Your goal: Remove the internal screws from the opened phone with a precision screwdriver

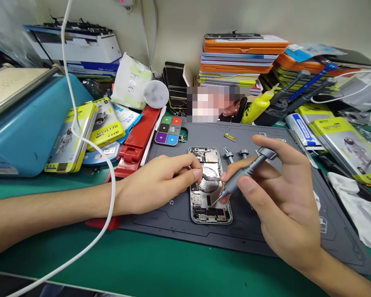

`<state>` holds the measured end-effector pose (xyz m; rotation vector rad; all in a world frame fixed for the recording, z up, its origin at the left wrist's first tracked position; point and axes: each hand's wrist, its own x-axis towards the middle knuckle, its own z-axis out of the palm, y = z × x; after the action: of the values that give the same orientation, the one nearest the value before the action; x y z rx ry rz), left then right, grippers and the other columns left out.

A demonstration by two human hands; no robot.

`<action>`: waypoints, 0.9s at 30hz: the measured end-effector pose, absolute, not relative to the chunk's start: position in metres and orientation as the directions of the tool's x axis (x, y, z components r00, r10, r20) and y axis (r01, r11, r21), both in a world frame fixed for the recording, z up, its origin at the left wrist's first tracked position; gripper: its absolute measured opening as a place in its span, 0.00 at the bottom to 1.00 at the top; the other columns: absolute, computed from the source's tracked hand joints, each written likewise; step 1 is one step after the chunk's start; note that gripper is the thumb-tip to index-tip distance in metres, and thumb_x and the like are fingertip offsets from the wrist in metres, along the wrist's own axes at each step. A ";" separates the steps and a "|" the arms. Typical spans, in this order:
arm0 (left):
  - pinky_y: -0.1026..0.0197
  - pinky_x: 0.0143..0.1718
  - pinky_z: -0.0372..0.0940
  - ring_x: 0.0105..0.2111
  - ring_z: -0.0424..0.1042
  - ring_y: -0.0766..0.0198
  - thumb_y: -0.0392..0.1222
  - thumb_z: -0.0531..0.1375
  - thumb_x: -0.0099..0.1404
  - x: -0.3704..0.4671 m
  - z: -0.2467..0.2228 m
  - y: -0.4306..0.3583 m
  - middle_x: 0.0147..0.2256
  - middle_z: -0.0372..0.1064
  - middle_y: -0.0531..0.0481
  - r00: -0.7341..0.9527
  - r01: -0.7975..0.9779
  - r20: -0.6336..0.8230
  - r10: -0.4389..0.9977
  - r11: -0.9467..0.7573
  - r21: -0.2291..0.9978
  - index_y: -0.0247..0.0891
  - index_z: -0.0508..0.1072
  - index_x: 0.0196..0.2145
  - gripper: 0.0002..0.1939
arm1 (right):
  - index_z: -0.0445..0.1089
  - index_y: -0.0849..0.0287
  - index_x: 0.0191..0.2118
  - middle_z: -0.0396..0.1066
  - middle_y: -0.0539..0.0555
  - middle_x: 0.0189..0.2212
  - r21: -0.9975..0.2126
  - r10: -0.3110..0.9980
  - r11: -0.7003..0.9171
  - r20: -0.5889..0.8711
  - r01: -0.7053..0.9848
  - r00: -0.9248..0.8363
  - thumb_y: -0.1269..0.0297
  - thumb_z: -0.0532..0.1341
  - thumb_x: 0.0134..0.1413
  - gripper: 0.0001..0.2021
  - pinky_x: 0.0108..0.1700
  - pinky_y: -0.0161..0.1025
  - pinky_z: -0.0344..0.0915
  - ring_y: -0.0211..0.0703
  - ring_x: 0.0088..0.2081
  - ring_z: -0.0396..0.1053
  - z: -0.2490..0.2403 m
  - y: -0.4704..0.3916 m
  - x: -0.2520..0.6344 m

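An opened smartphone (214, 202) lies on the dark grey mat, its inner parts bare, with a round silver disc (209, 187) at its middle. My left hand (160, 179) reaches over the phone's left edge, thumb and fingertips pinched on a small dark strip (210, 178) above the disc. The strip's far end meets a fingertip of my right hand (287, 198); whether that finger holds it I cannot tell. My right hand grips a grey precision screwdriver (239, 177), tilted, its thin tip pointing down over the phone's lower part. Whether the tip touches is unclear.
More screwdrivers (228, 156) and a small yellow piece (230, 137) lie behind the phone on the mat (173, 220). A coloured block tray (168, 130) and a red tool (137, 142) sit left. A white cable (112, 181) crosses my left forearm. Battery boxes (348, 144) stand right.
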<state>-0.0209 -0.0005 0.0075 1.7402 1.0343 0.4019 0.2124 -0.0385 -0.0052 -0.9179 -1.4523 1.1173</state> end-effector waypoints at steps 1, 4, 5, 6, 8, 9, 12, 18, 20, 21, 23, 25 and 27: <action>0.64 0.25 0.52 0.25 0.59 0.68 0.51 0.52 0.81 -0.021 0.008 -0.001 0.25 0.60 0.60 0.578 0.448 -0.200 0.791 -0.103 0.888 0.42 0.71 0.41 0.14 | 0.62 0.41 0.65 0.78 0.49 0.39 -0.962 0.948 0.271 0.271 -0.023 -0.165 0.69 0.62 0.71 0.23 0.33 0.37 0.82 0.41 0.35 0.77 -0.005 -0.038 0.212; 0.64 0.25 0.52 0.24 0.57 0.68 0.51 0.52 0.81 -0.022 0.010 -0.002 0.25 0.59 0.60 0.583 0.421 -0.218 0.783 -0.061 0.905 0.41 0.69 0.41 0.14 | 0.63 0.41 0.64 0.78 0.50 0.39 -0.961 0.948 0.274 0.276 -0.034 -0.160 0.69 0.61 0.71 0.22 0.32 0.38 0.82 0.43 0.35 0.77 -0.005 -0.037 0.212; 0.64 0.25 0.53 0.24 0.57 0.68 0.51 0.51 0.81 -0.022 0.011 -0.003 0.25 0.59 0.60 0.584 0.405 -0.224 0.780 -0.041 0.913 0.41 0.68 0.40 0.15 | 0.63 0.41 0.64 0.77 0.51 0.39 -0.958 0.945 0.284 0.285 -0.032 -0.161 0.70 0.61 0.71 0.22 0.32 0.39 0.82 0.43 0.35 0.77 -0.005 -0.037 0.212; 0.64 0.26 0.53 0.24 0.56 0.68 0.51 0.51 0.81 -0.022 0.011 -0.003 0.24 0.59 0.60 0.584 0.389 -0.229 0.779 -0.022 0.921 0.41 0.67 0.39 0.15 | 0.63 0.41 0.65 0.77 0.51 0.38 -0.953 0.939 0.302 0.301 -0.024 -0.164 0.70 0.61 0.71 0.23 0.32 0.39 0.82 0.44 0.36 0.77 -0.005 -0.038 0.212; 0.63 0.26 0.53 0.24 0.56 0.68 0.51 0.51 0.81 -0.021 0.012 -0.003 0.24 0.59 0.60 0.580 0.373 -0.230 0.781 -0.004 0.928 0.41 0.65 0.37 0.15 | 0.64 0.40 0.65 0.77 0.52 0.40 -0.924 0.915 0.381 0.372 0.028 -0.153 0.72 0.62 0.69 0.25 0.31 0.41 0.82 0.46 0.37 0.78 -0.006 -0.041 0.213; 0.63 0.26 0.53 0.24 0.56 0.67 0.51 0.51 0.81 -0.021 0.013 -0.003 0.24 0.59 0.60 0.578 0.375 -0.226 0.784 -0.009 0.927 0.41 0.65 0.37 0.16 | 0.64 0.39 0.65 0.76 0.54 0.43 -0.900 0.896 0.431 0.418 0.067 -0.148 0.72 0.62 0.68 0.26 0.32 0.43 0.82 0.47 0.38 0.78 -0.006 -0.042 0.213; 0.63 0.27 0.55 0.25 0.58 0.67 0.50 0.51 0.81 -0.021 0.013 -0.002 0.25 0.61 0.59 0.576 0.390 -0.220 0.787 -0.028 0.920 0.41 0.64 0.36 0.16 | 0.65 0.37 0.66 0.74 0.58 0.54 -0.816 0.829 0.557 0.536 0.156 -0.162 0.72 0.63 0.65 0.28 0.34 0.49 0.82 0.51 0.38 0.81 -0.008 -0.048 0.217; 0.62 0.27 0.56 0.25 0.59 0.67 0.50 0.50 0.82 -0.021 0.013 -0.003 0.25 0.61 0.60 0.583 0.404 -0.201 0.787 -0.067 0.912 0.41 0.65 0.36 0.16 | 0.61 0.41 0.71 0.82 0.55 0.42 -0.699 0.736 0.666 0.562 0.260 -0.377 0.76 0.67 0.59 0.38 0.36 0.47 0.82 0.50 0.33 0.81 -0.013 -0.050 0.219; 0.62 0.27 0.55 0.25 0.59 0.67 0.49 0.51 0.81 -0.021 0.012 -0.003 0.25 0.62 0.60 0.583 0.425 -0.190 0.790 -0.098 0.900 0.41 0.66 0.36 0.16 | 0.60 0.44 0.73 0.83 0.57 0.47 -0.664 0.699 0.703 0.580 0.254 -0.419 0.78 0.66 0.59 0.40 0.37 0.45 0.82 0.49 0.35 0.82 -0.015 -0.050 0.218; 0.62 0.27 0.54 0.24 0.59 0.67 0.49 0.51 0.81 -0.021 0.012 -0.002 0.24 0.62 0.60 0.582 0.438 -0.184 0.792 -0.115 0.892 0.41 0.67 0.36 0.15 | 0.59 0.46 0.73 0.83 0.57 0.48 -0.646 0.676 0.723 0.588 0.245 -0.444 0.79 0.66 0.58 0.41 0.37 0.44 0.83 0.48 0.37 0.83 -0.016 -0.050 0.218; 0.63 0.27 0.54 0.24 0.60 0.67 0.48 0.51 0.81 -0.021 0.011 -0.002 0.24 0.62 0.60 0.582 0.452 -0.165 0.796 -0.147 0.880 0.41 0.68 0.37 0.15 | 0.58 0.47 0.74 0.84 0.56 0.50 -0.615 0.641 0.751 0.596 0.239 -0.484 0.81 0.66 0.58 0.42 0.39 0.43 0.83 0.48 0.38 0.84 -0.017 -0.050 0.216; 0.63 0.27 0.55 0.25 0.61 0.68 0.47 0.52 0.81 -0.022 0.010 -0.001 0.24 0.64 0.60 0.583 0.449 -0.143 0.799 -0.170 0.877 0.41 0.69 0.38 0.14 | 0.58 0.46 0.74 0.84 0.54 0.48 -0.616 0.641 0.749 0.578 0.245 -0.505 0.81 0.65 0.57 0.42 0.39 0.42 0.83 0.48 0.39 0.84 -0.016 -0.051 0.215; 0.64 0.28 0.55 0.24 0.62 0.68 0.47 0.53 0.81 -0.022 0.010 -0.001 0.24 0.64 0.61 0.588 0.442 -0.124 0.799 -0.189 0.877 0.41 0.70 0.38 0.13 | 0.58 0.45 0.74 0.85 0.53 0.45 -0.636 0.645 0.737 0.560 0.229 -0.520 0.81 0.64 0.58 0.42 0.40 0.40 0.83 0.47 0.40 0.84 -0.015 -0.051 0.214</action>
<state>-0.0221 -0.0009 0.0097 1.8229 1.0097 0.4503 0.2138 -0.0511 -0.0146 -0.6577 -2.0987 0.6304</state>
